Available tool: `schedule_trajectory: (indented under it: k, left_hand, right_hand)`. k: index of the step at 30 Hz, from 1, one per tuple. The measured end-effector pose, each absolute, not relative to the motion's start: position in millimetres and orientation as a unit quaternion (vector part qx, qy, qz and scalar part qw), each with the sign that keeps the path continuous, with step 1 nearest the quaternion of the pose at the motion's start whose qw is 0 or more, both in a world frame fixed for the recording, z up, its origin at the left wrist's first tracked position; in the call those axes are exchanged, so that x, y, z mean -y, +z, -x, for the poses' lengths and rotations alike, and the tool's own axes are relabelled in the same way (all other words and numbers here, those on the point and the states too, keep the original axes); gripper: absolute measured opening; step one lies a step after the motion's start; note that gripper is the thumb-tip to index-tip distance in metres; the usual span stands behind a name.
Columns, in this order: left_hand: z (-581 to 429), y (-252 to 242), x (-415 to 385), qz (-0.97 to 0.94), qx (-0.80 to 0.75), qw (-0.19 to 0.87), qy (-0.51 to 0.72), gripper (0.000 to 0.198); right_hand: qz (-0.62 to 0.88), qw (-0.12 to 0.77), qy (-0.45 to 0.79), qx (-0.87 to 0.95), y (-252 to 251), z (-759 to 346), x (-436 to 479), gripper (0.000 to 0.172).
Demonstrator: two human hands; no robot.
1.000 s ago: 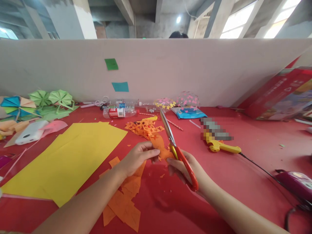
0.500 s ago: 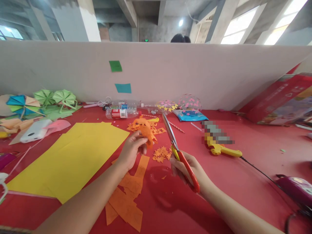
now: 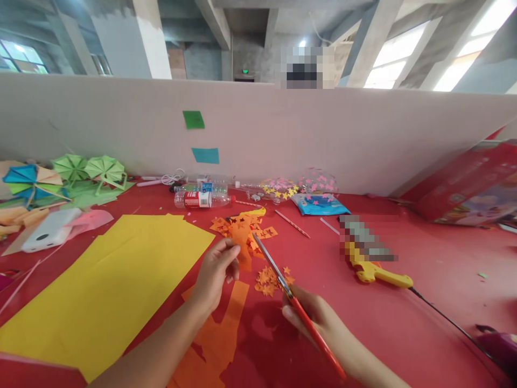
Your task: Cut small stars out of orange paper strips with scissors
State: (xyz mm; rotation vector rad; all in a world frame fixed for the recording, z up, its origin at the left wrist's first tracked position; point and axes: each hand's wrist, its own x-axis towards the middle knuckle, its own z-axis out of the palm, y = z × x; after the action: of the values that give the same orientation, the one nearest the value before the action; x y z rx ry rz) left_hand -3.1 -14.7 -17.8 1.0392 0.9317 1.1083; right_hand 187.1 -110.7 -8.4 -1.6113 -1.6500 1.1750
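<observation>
My left hand [image 3: 218,269] pinches an orange paper strip [image 3: 243,250] at its left edge, with thumb and fingers closed. The strip has star-shaped cuts near its top and overlaps a pile of punched orange scraps [image 3: 264,233] behind it. My right hand [image 3: 313,318] is wrapped round red-handled scissors [image 3: 304,312]. Their blades look closed and point up and left, with the tip beside the strip. Small orange paper stars [image 3: 266,281] lie between my hands, partly behind the scissors. Larger orange paper pieces [image 3: 226,334] lie under my left forearm.
Yellow sheets [image 3: 117,280] cover the left. Plastic bottles [image 3: 197,199] and a blue packet [image 3: 321,205] lie along the white partition [image 3: 323,129]. To the right are a yellow glue gun [image 3: 379,272] with a cord and a red box [image 3: 464,183]. Green paper umbrellas [image 3: 105,168] stand back left.
Both hands sit lower in view, partly because the view has shifted. The orange strip now hangs straighter. The scissors have turned edge-on, and their tip has come left and down towards the strip.
</observation>
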Motion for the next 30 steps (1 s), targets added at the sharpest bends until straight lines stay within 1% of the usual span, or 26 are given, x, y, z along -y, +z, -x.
schedule_trajectory:
  k: [7, 10, 15, 17, 19, 23, 30]
  left_hand:
    - [8, -24, 14, -0.467, -0.438, 0.616, 0.459, 0.026]
    - [9, -25, 14, -0.474, -0.443, 0.617, 0.445, 0.027]
    - [8, -22, 16, -0.508, -0.432, 0.604, 0.437, 0.026]
    - [8, -20, 16, -0.514, -0.432, 0.597, 0.440, 0.026]
    - [9, -17, 15, -0.509, -0.441, 0.587, 0.449, 0.026]
    - [12, -9, 11, -0.504, -0.456, 0.564, 0.468, 0.026]
    - [15, 20, 16, -0.562, -0.409, 0.566, 0.442, 0.026]
  right_hand:
    - [0.592, 0.206, 0.486, 0.608, -14, -200, 105, 0.044]
    - [0.594, 0.198, 0.471, 0.621, -19, -203, 102, 0.043]
    - [0.608, 0.170, 0.458, 0.626, -22, -200, 102, 0.036]
    - [0.613, 0.165, 0.462, 0.620, -18, -198, 103, 0.037]
    - [0.620, 0.171, 0.462, 0.611, -15, -197, 103, 0.040]
    - [0.613, 0.215, 0.467, 0.600, -10, -193, 103, 0.039]
    - [0.575, 0.243, 0.460, 0.632, 2, -185, 107, 0.041]
